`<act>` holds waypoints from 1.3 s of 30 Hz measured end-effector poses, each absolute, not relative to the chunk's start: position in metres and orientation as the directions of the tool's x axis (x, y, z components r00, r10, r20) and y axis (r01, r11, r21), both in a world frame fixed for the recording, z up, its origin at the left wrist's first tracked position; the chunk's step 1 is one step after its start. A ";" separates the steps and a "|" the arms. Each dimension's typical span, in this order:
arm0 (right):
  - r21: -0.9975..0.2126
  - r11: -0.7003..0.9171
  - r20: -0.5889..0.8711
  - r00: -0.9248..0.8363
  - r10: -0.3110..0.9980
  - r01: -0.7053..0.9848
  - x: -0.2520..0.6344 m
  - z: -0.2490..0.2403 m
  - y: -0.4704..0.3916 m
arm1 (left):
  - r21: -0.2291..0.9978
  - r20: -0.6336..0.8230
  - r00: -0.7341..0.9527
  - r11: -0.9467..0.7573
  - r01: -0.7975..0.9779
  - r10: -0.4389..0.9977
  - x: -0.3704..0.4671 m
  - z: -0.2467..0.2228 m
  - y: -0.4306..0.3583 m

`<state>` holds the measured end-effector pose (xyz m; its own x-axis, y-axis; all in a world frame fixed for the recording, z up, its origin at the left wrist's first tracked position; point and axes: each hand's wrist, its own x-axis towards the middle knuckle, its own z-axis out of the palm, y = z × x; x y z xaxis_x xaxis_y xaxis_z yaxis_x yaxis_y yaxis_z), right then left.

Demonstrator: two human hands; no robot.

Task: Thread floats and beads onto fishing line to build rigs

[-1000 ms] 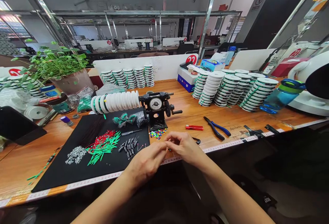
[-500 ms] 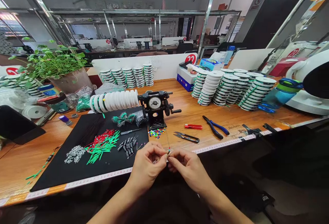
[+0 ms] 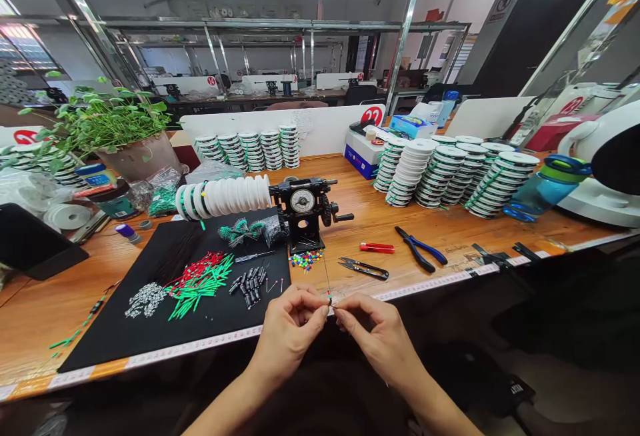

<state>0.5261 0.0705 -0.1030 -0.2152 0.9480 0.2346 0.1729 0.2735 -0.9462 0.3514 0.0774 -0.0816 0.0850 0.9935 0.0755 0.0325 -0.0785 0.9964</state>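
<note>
In front of the table edge, my left hand (image 3: 290,329) pinches a thin dark line (image 3: 327,273) between thumb and forefinger. The line runs down from the base of a black hand-cranked winder (image 3: 301,206). Small red and green bits (image 3: 329,295) sit on it just above my fingertips, with a tiny dark piece (image 3: 331,302) below them. My right hand (image 3: 377,336) is closed in a pinch beside that piece, its fingertips a little apart from the left ones. What lies between the right fingertips is too small to make out.
White spools (image 3: 225,197) fill the winder's shaft. A black mat (image 3: 120,333) carries red and green tubes (image 3: 200,286), black cylinders (image 3: 249,287) and silvery parts (image 3: 146,298). Snips (image 3: 364,267), pliers (image 3: 420,249), a red case (image 3: 377,247) and colored beads (image 3: 306,260) lie nearby; stacked spools (image 3: 453,169) stand behind.
My right hand has shifted slightly right and down, opening a small gap between the two sets of fingertips. The dark piece by the left fingertips shows more clearly.
</note>
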 end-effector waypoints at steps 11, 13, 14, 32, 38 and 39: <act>-0.889 0.350 0.361 -0.019 0.932 0.294 0.521 -0.101 0.063 | 0.988 0.099 0.083 -0.088 -0.126 0.992 0.349 -0.086 0.068; -0.933 0.264 0.253 -0.075 0.964 0.246 0.517 -0.101 0.061 | 0.986 0.113 0.073 -0.103 -0.129 0.991 0.351 -0.087 0.064; -0.956 0.213 0.192 -0.116 0.974 0.203 0.515 -0.102 0.060 | 0.987 0.121 0.074 -0.112 -0.117 0.990 0.352 -0.088 0.063; -0.977 -0.101 -0.060 -0.212 0.975 -0.189 0.510 -0.116 0.065 | 0.995 0.100 0.021 -0.100 -0.006 0.995 0.355 -0.083 0.060; -1.000 0.005 0.009 -0.165 0.986 -0.024 0.510 -0.109 0.062 | 0.981 0.126 0.062 -0.134 0.143 0.990 0.353 -0.083 0.065; -1.000 0.025 0.024 -0.153 0.988 0.002 0.510 -0.108 0.062 | 0.977 0.132 0.058 -0.140 0.159 0.990 0.352 -0.083 0.065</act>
